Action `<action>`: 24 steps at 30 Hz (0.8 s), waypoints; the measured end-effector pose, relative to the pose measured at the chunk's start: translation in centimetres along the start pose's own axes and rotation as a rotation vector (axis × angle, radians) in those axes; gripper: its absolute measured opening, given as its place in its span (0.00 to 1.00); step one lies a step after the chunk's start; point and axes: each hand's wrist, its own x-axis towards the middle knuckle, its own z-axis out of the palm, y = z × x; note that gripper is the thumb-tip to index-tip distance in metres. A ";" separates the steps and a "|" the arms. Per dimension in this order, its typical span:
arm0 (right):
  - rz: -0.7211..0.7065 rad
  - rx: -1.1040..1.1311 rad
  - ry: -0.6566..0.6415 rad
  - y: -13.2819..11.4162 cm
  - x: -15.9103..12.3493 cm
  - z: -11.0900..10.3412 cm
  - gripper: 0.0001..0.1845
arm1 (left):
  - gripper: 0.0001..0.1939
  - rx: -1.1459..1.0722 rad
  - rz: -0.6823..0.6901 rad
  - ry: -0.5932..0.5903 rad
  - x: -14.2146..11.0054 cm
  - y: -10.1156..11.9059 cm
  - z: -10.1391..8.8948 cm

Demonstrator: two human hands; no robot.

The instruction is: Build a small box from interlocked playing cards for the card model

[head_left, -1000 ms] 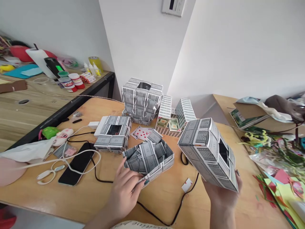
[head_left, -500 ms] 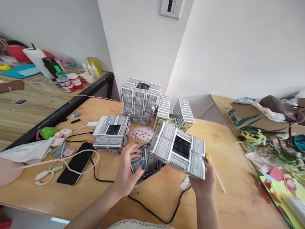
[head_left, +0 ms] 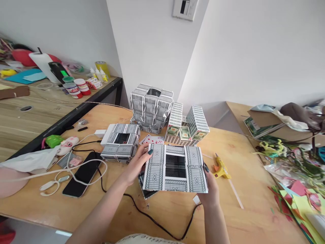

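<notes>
Both of my hands grip a block folded from playing cards (head_left: 175, 184), grey-patterned with a square hole in its middle. My left hand (head_left: 135, 164) holds its left edge, thumb on top; my right hand (head_left: 210, 184) has the right edge, with most fingers hidden beneath. Under the held block, partly covered, a dark piece with card parts (head_left: 147, 193) lies on the table. Another folded-card block (head_left: 119, 149) with a square hole rests to the left. Behind stands a taller stack of such blocks (head_left: 152, 105). Loose playing cards (head_left: 155, 139) lie between them.
Card boxes (head_left: 194, 123) stand in stacks at the back. On the right lie a yellow glue gun (head_left: 222, 167) and a heap of coloured paper (head_left: 299, 200). A phone (head_left: 82, 176), scissors (head_left: 52, 184) and white cable (head_left: 105, 166) occupy the left. A black cord (head_left: 157, 222) crosses the front.
My left hand has come up and taken hold of the card block's left edge. The block has turned level and shifted left and down, uncovering the glue gun and the card boxes.
</notes>
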 end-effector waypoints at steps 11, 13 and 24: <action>0.018 -0.095 -0.268 0.1 1.0 0.0 0.22 | 0.18 -0.218 0.105 0.448 -1.1 1.5 -5.1; 0.007 -0.134 -0.258 0.1 0.7 -0.2 0.20 | 0.16 -0.236 0.188 0.628 -1.2 1.8 -6.2; 0.007 -0.221 -0.208 0.6 -0.4 0.3 0.15 | 0.20 0.041 0.316 1.031 -0.3 -1.7 -10.1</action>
